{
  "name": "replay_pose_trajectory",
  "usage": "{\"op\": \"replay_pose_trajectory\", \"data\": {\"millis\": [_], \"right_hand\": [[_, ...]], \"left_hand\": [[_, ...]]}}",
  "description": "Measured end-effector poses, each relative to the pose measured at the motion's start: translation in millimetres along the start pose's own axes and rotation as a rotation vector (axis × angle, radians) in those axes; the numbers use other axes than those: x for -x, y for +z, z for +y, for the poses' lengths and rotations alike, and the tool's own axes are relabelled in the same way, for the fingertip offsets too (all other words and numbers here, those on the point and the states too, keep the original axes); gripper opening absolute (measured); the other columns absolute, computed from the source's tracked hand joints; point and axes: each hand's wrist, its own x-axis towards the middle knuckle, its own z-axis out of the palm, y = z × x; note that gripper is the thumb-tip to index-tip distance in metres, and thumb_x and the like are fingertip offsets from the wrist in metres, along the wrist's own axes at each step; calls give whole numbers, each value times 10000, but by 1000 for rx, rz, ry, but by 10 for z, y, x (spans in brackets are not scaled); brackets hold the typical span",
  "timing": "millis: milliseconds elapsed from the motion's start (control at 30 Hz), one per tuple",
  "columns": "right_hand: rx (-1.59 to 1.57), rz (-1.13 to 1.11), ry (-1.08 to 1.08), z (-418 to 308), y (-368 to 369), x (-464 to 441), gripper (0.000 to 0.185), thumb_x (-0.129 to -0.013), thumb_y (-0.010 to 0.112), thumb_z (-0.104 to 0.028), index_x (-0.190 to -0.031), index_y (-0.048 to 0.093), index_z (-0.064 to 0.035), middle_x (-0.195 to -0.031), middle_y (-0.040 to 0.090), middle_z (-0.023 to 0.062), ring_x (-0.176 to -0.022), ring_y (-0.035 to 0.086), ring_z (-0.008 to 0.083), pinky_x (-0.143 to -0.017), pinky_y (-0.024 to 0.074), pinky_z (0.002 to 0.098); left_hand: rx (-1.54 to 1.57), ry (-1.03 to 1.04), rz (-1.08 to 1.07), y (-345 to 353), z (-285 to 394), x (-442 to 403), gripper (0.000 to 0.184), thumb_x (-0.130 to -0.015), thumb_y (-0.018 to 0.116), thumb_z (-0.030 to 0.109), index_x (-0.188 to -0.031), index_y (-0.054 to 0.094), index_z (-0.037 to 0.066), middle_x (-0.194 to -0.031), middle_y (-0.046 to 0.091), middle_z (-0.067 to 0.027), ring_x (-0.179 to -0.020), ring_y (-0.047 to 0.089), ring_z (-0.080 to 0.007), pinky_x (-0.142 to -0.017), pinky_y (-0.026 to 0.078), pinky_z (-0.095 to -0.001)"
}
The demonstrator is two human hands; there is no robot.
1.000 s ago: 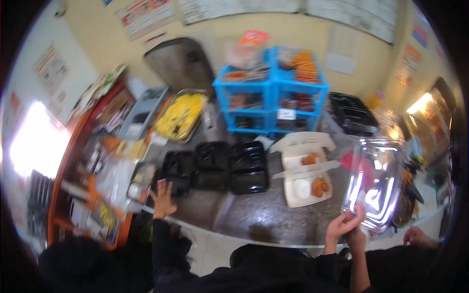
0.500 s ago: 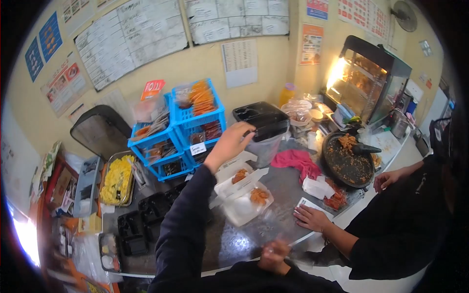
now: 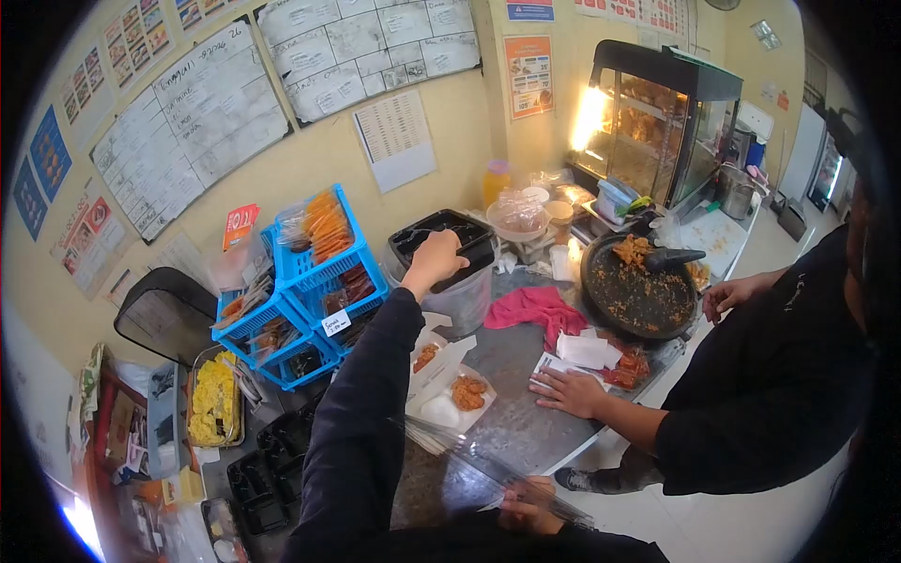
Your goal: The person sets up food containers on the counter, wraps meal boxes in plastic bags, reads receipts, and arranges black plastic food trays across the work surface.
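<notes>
Left hand (image 3: 436, 259): placed at black trays (image 3: 475, 240); pinch could not be told.
Right hand (image 3: 530, 507): clear lid (image 3: 483, 463) was pinched; light grip was advisable.

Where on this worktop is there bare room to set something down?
The clearest patch of worktop lies between the open white box, the pink cloth and the co-worker's hand. The wearer's right hand holds clear plastic over the front. Crowded: the right, around the dark mortar, and the left, around the black trays and blue baskets.

Pale yellow walls (image 3: 324, 161), gridded whiteboards (image 3: 371, 52), orange poster (image 3: 530, 77), light tiled floor (image 3: 713, 516), grey worktop (image 3: 511, 373), warmly lit glass cabinet (image 3: 648, 122)
</notes>
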Motion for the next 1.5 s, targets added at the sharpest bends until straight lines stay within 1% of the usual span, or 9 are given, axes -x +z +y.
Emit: {"op": "replay_pose_trajectory", "data": {"millis": [300, 433, 533, 633, 667, 800, 1033, 1233, 1500], "right_hand": [[-7, 34, -12, 71, 24, -63, 202, -810, 591, -22, -981, 598, -129, -920, 559, 115, -778, 558, 248, -637, 458, 346], [-13, 59, -14, 118, 30, -48, 203, -803, 596, -25, -977, 608, -130, -930, 561, 115, -781, 561, 250, -638, 457, 346], [-17, 104, -8, 152, 96, -27, 205, -798, 600, -28, -975, 615, -131, -938, 563, 114, -783, 562, 251, -638, 457, 346], [37, 296, 33, 167, 259, -15, 115, -838, 558, -109, -746, 615, -146, -798, 578, 79, -747, 553, 225, -612, 437, 338], [43, 260, 42, 149, 233, -47, 120, -841, 551, -129, -746, 622, -146, -797, 582, 78, -747, 553, 226, -614, 438, 341], [1, 255, 28, 174, 221, -39, 118, -842, 550, -170, -774, 645, -147, -801, 590, 77, -746, 554, 229, -620, 440, 350], [-24, 200, 53, 198, 118, -45, 66, -809, 588, -104, -829, 635, -147, -800, 584, 78, -754, 552, 234, -651, 430, 357], [61, 121, 69, 141, 46, -208, 217, -749, 582, 59, -849, 591, -133, -820, 577, 88, -750, 542, 231, -658, 410, 366], [91, -29, 113, 179, -74, -219, 258, -748, 568, 79, -910, 586, -121, -912, 551, 114, -794, 550, 245, -720, 442, 377]], "left_hand": [[24, 4, 30, -443, 193, 83, 463, -727, 785, 313, -1088, 643, 60, -939, 679, -189, -937, 638, -380, -802, 502, -457], [56, 161, 263, -528, 169, 83, 216, -862, 589, 94, -1075, 628, 100, -843, 672, -194, -869, 630, -403, -793, 480, -474], [57, 159, 132, -620, 344, 169, 267, -829, 542, 5, -1048, 641, 122, -912, 641, -182, -905, 611, -391, -793, 485, -468], [-240, 238, 71, -446, 288, 255, 284, -814, 531, 13, -1042, 652, 132, -1062, 570, -183, -981, 583, -370, -789, 497, -457], [-227, 187, 59, -360, 290, 254, 222, -846, 533, 81, -996, 694, 117, -1186, 498, -181, -1078, 540, -364, -815, 507, -459], [-338, 4, -141, -207, 405, 213, 295, -876, 607, 256, -983, 705, -1, -1208, 497, -202, -1170, 483, -376, -871, 481, -546], [-366, -112, -212, -279, 384, 56, 298, -798, 740, 271, -1004, 716, 57, -1196, 530, -159, -1159, 522, -335, -867, 471, -542], [-325, 17, 63, -461, 365, 96, 371, -768, 760, 349, -973, 698, 47, -1052, 547, -189, -1017, 582, -361, -831, 491, -450], [-188, -21, 90, -532, 147, 32, 336, -783, 748, 315, -970, 687, 42, -1057, 564, -174, -946, 615, -367, -800, 499, -459]]}}
